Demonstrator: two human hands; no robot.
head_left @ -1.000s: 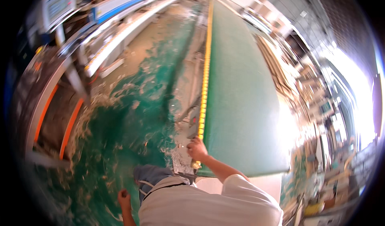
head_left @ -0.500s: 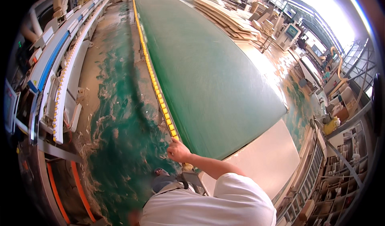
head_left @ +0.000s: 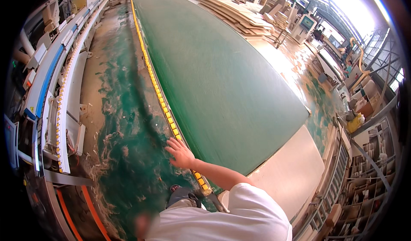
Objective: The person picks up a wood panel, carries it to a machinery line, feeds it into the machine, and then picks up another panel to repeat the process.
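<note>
My right hand (head_left: 180,153) reaches across from the right, fingers spread. It is over the edge strip of yellow rollers (head_left: 165,109), hiding part of it; I cannot tell whether it touches. The strip runs along the left side of a long, wide green conveyor belt (head_left: 218,82), whose surface carries nothing. My left hand (head_left: 143,224) is a blurred shape at the bottom edge beside my white shirt, and its fingers cannot be made out.
Left stands a long machine with a blue rail (head_left: 50,76) and white roller beam (head_left: 63,134). Dusty green floor (head_left: 128,155) lies between. A pale board (head_left: 291,164) adjoins the belt's near end. Stacked wooden boards (head_left: 235,14) lie beyond; a ladder-like frame (head_left: 332,194) is at right.
My right hand has gone from mostly curled at the near end of the yellow roller strip to spread fingers farther along it. The view has shifted forward, showing more rollers nearer my body.
</note>
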